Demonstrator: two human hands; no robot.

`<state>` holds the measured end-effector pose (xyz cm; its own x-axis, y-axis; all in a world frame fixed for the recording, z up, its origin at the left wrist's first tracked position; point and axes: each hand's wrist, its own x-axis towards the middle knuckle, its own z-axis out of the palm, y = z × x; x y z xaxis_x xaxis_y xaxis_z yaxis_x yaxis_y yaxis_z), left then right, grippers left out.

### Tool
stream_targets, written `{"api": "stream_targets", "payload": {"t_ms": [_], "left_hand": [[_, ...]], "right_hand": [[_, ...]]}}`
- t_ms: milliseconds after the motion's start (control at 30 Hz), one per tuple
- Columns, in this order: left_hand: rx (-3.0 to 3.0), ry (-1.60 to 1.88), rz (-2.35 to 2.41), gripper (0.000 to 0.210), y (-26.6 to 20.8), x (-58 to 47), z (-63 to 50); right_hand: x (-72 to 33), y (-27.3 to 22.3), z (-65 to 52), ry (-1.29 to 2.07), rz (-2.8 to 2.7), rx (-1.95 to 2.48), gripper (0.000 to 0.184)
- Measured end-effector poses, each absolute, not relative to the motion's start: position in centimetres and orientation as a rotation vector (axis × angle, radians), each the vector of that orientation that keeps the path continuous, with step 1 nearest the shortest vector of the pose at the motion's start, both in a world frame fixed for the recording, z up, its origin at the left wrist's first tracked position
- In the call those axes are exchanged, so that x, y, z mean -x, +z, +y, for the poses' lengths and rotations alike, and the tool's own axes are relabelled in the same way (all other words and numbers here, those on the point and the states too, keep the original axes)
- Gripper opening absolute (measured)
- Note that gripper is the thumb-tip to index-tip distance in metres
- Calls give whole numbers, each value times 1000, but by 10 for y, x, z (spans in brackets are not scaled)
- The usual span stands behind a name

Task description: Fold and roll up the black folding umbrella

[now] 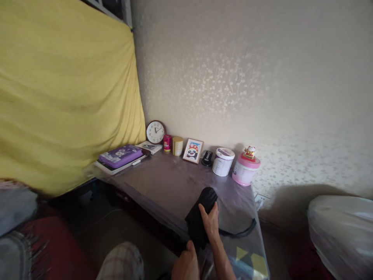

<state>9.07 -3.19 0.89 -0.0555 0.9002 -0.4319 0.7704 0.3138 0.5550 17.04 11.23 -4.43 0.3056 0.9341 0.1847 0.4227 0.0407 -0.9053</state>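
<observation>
A black folded umbrella (201, 216) lies slanted over the near edge of the table, its top end pointing away from me. My right hand (211, 223) is wrapped round its right side, thumb laid along the cloth. Below, at the near end, my left hand (185, 263) is closed in a fist with the thumb up; the part it grips, apparently the handle, is hidden. A dark strap (240, 234) trails to the right across the table from beneath my right wrist.
Along the wall, a clock (155, 132), a picture frame (193, 151), a white tub (223, 161) and a pink-lidded tub (246, 169) with a figurine stand on the table (163, 182). A purple case (121, 155) lies far left. Yellow patches (258, 264) show near the right corner.
</observation>
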Motion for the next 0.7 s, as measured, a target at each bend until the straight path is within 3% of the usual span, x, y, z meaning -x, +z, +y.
{"api": "stream_targets", "payload": {"t_ms": [200,367,467,700], "left_hand": [[-1442,416,1669,63,-3,-78,-31],[-1246,624,1272,48,-13,-67,-27],[-1123,674,1120,60,-18,-73,-29],[-1091,759,1230,48,-27,-88,-27]], "right_hand": [[-173,-45,112,636,-1300,1553,88],[-172,-44,112,658,-1326,1547,90],[-173,-45,114,662,-1304,1518,90],[-178,-42,115,725,-1225,1505,84]]}}
